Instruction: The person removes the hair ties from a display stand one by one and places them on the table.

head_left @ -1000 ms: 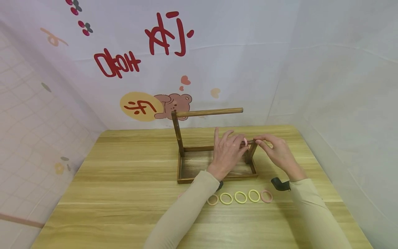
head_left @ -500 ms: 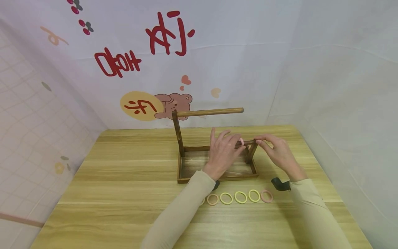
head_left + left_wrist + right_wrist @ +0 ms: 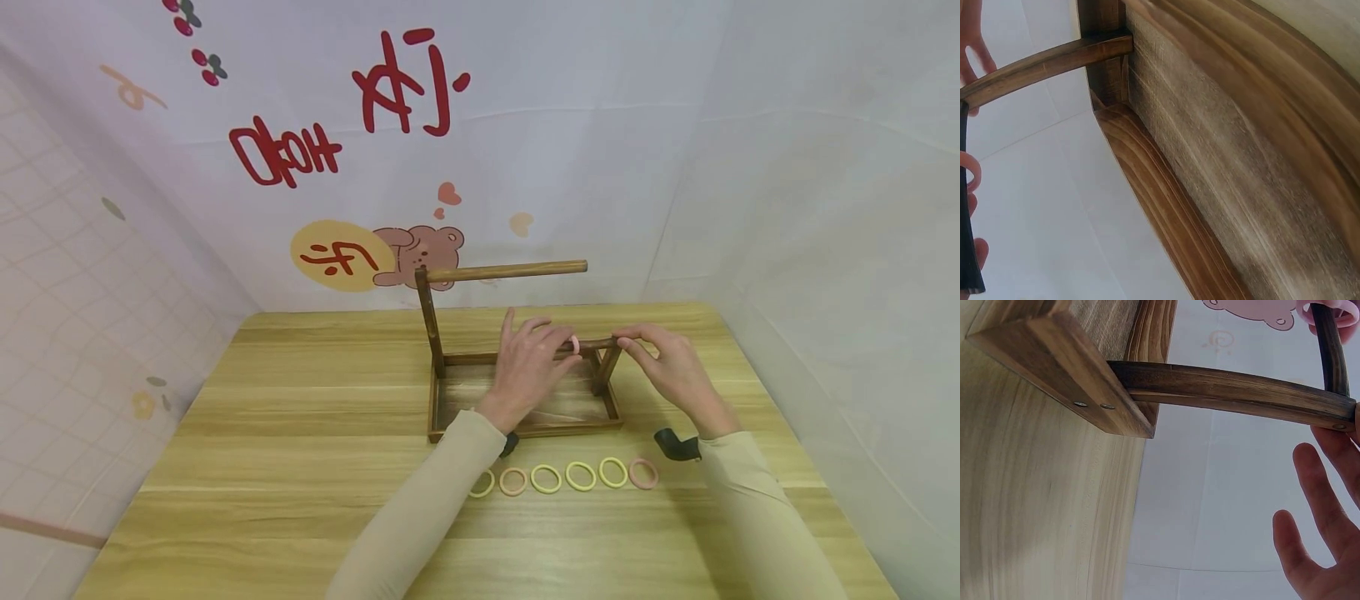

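A wooden rack (image 3: 525, 430) with a tray base, a tall post and a short post (image 3: 606, 372) stands on the table. Each post carries a horizontal rod, one high and one low. My left hand (image 3: 523, 367) pinches a pink ring (image 3: 576, 344), which encircles the low dark rod (image 3: 597, 343); the ring also shows in the left wrist view. My right hand (image 3: 670, 367) grips the top of the short post between thumb and fingertips, where the low rod joins it. In the right wrist view its other fingers (image 3: 1319, 487) spread apart.
In front of the rack lies a row of rings: several yellow ones (image 3: 581, 490), a peach one (image 3: 513, 494) and a pink one (image 3: 631, 472). My left sleeve (image 3: 427, 500) crosses over the row's left end. A white printed cloth (image 3: 600, 125) hangs behind the table (image 3: 315, 467).
My left hand has slid left along the low rod with the pink ring, away from the short post. The right hand has kept its place. Another yellow ring now shows beside my left sleeve.
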A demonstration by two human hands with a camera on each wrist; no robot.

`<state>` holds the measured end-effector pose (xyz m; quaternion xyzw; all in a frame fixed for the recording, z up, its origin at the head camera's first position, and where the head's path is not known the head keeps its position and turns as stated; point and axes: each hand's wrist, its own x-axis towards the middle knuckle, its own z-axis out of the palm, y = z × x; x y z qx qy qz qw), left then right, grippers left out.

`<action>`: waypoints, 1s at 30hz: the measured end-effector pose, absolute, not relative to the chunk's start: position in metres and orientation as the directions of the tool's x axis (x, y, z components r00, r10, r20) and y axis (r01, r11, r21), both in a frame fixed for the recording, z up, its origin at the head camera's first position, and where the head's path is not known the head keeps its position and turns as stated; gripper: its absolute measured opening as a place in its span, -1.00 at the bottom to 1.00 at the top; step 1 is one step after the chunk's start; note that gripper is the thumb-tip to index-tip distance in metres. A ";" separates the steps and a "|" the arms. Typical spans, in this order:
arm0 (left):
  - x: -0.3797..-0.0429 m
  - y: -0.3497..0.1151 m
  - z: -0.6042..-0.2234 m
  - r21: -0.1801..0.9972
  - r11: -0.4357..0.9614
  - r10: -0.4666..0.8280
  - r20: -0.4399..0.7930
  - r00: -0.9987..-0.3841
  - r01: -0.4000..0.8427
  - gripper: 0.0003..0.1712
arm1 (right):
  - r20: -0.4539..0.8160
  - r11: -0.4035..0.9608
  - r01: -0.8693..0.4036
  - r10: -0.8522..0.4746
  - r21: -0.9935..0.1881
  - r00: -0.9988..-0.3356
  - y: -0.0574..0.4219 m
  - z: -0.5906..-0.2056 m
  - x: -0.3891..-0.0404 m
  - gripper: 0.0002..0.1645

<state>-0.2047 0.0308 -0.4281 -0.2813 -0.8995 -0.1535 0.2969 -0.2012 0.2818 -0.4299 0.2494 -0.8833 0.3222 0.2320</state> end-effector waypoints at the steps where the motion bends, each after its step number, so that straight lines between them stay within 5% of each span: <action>1: -0.205 0.029 -0.428 0.112 0.791 0.418 0.620 -0.664 0.602 -0.54 | 0.571 0.668 -0.590 -0.291 -0.453 -0.768 0.282 -0.430 -0.201 -0.79; 30: -0.211 0.001 -0.425 0.262 0.683 0.454 0.580 -0.676 0.682 -0.46 | 0.534 0.674 -0.564 -0.287 -0.477 -0.795 0.282 -0.431 -0.200 -0.80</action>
